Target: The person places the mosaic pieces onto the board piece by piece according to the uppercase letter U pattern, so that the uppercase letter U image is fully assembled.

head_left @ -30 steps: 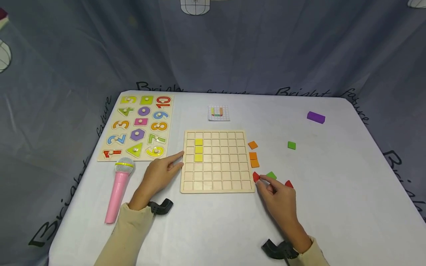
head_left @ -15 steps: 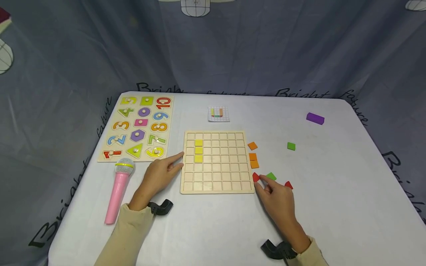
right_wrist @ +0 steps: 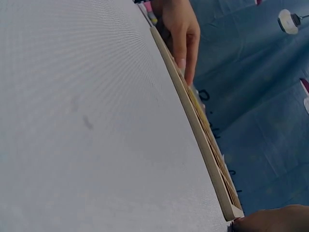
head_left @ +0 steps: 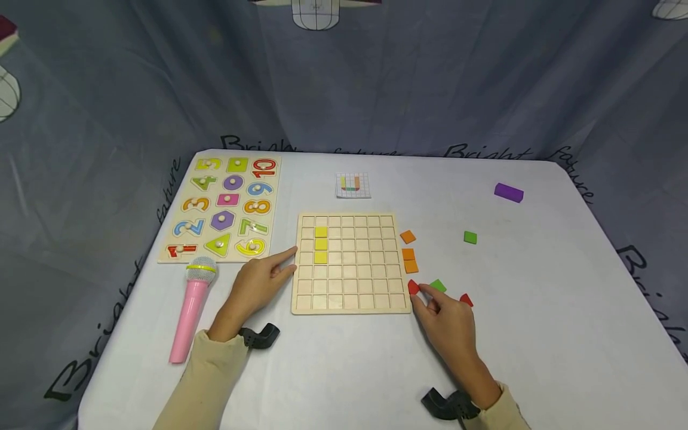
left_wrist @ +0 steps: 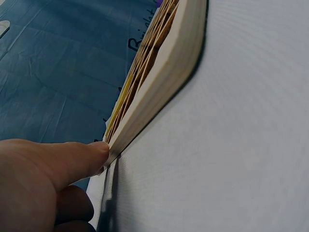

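A pale wooden grid board lies flat in the middle of the table, with three yellow square tiles in one column near its left side. My left hand touches the board's left edge with index finger and thumb extended; in the left wrist view the thumb meets its side. My right hand rests by the lower right corner, thumb at the edge. Its index fingertip is right beside a red tile. Behind that hand show a green tile and another partly covered red tile.
Orange tiles lie along the board's right side, with a green tile and a purple block farther right. A pattern card lies beyond the board. At left are a number puzzle and a pink toy microphone.
My right hand has shifted very slightly left and down, its thumb now at the board's edge. The left hand, the board and the tiles stay where they were.
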Available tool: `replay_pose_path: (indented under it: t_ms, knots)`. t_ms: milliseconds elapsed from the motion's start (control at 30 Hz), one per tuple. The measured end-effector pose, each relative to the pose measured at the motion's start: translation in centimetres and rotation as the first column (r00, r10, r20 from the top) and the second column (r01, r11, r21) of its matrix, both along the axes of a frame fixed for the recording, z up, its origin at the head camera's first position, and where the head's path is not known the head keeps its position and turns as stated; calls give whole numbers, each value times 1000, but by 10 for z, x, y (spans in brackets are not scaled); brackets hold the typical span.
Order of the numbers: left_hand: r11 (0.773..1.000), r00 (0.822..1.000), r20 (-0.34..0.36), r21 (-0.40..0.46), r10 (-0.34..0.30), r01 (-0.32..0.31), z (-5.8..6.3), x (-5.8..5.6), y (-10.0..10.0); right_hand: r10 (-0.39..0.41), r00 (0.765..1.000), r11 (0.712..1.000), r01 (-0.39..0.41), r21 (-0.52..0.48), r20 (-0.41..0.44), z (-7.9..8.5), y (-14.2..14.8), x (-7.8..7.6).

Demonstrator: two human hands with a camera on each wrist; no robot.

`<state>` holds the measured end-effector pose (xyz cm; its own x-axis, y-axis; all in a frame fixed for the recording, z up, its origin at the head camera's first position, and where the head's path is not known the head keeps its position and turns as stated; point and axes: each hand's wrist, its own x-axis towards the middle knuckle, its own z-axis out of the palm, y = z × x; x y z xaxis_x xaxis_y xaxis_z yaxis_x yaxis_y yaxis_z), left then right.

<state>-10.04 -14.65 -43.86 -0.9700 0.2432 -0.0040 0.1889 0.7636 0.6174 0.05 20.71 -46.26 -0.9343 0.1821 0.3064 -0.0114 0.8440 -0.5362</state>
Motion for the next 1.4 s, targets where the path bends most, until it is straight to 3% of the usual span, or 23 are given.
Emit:
replay_pose_path:
  t_ms: [400,733,833,1033,1400]
  knots:
    - [1000,1000,-19,-2,7,-7,-2,1,1,20,999,998,-23,-58,-43,4,-1,3]
    - [1000,1000,-20,-6,10,-10,-4,2,2,137,988,990,-140,-28,-71,6,-6,2]
    - [1000,1000,-23,-3,9,-9,-3,2,2,226,970,974,-225,28,-93,8,-7,-2]
    - [1000,1000,-18,-2,10,-10,-2,2,1,387,906,922,-382,66,-172,9,-10,-10]
    - [1000,1000,-17,-1,6,-6,-2,1,0,481,860,876,-477,68,-171,11,-24,-30]
